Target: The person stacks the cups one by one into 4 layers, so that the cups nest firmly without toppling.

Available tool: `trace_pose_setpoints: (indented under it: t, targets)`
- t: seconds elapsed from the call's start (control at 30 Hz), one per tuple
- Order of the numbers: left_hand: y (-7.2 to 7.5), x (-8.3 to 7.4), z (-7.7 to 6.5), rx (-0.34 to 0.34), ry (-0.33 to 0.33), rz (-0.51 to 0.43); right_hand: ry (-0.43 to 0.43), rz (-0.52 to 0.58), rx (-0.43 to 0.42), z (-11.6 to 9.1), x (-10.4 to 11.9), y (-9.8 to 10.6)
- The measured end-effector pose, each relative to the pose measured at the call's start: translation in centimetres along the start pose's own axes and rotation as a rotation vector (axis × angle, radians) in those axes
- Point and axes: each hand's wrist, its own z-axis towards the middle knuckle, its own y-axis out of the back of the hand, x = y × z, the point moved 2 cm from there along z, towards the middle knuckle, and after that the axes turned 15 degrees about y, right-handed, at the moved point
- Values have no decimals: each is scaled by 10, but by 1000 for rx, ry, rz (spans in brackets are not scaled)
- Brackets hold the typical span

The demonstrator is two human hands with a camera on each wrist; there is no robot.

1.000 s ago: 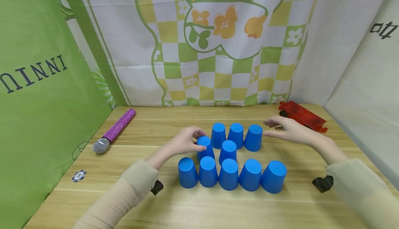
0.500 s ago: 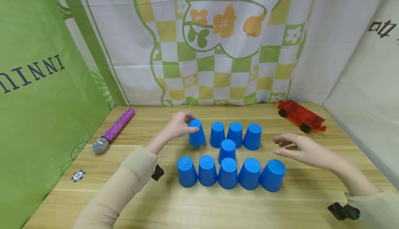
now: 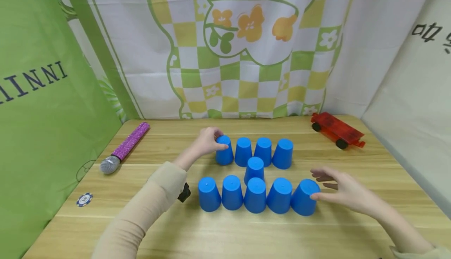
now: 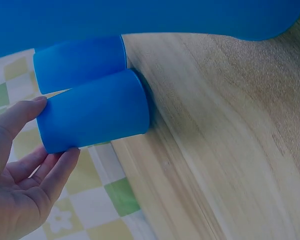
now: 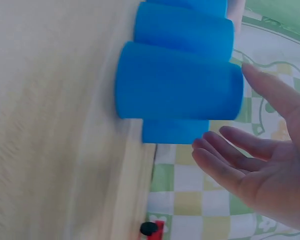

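My left hand (image 3: 206, 142) pinches an upside-down blue plastic cup (image 3: 224, 155) near its top, thumb on one side and fingers on the other. This cup stands at the left end of the back row, close beside another blue cup (image 4: 75, 62). My right hand (image 3: 347, 192) is at the right end of the front row, its fingers loosely spread. In the right wrist view its thumb is right at the top edge of the end cup (image 5: 180, 85), while the other fingers are apart from it. A single cup (image 3: 255, 169) stands between the two rows.
Several more upside-down blue cups (image 3: 232, 193) make up the front row. A purple glitter microphone (image 3: 127, 145) lies at the left, with a poker chip (image 3: 84, 200) nearer the front. At the back right stands a red toy cart (image 3: 336, 129) with black wheels. A patterned curtain (image 3: 246, 75) closes off the back.
My left hand has carried its cup from the middle back to the left end of the back row, then slightly right toward its neighbour. My right hand has come forward to the front row's end cup.
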Motion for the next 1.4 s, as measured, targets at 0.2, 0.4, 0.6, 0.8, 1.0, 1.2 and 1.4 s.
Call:
trace_pose_setpoints:
  t: [0.2,0.4,0.6,0.8,1.0,1.2,1.4]
  targets:
    - [-1,-2,-4,-5,-19,5,-19,57,-2,-5,-4,-10]
    - [-5,-1,-2,1,12,9,-28,80,-16,-6,-5,-15]
    - [-7,0,-1,-6,9,17,-27,112,-26,-5,-5,-20]
    - [-7,1,-2,-1,13,2,-37,118,-32,-5,-7,-21]
    - [-7,3,-2,0,11,0,-55,99,-63,-5,-6,-19]
    - [-7,4,-3,15,8,-40,-77,86,-98,-2,-7,-5]
    - [5,12,-7,7,45,-101,-152,44,-169,11,-3,26]
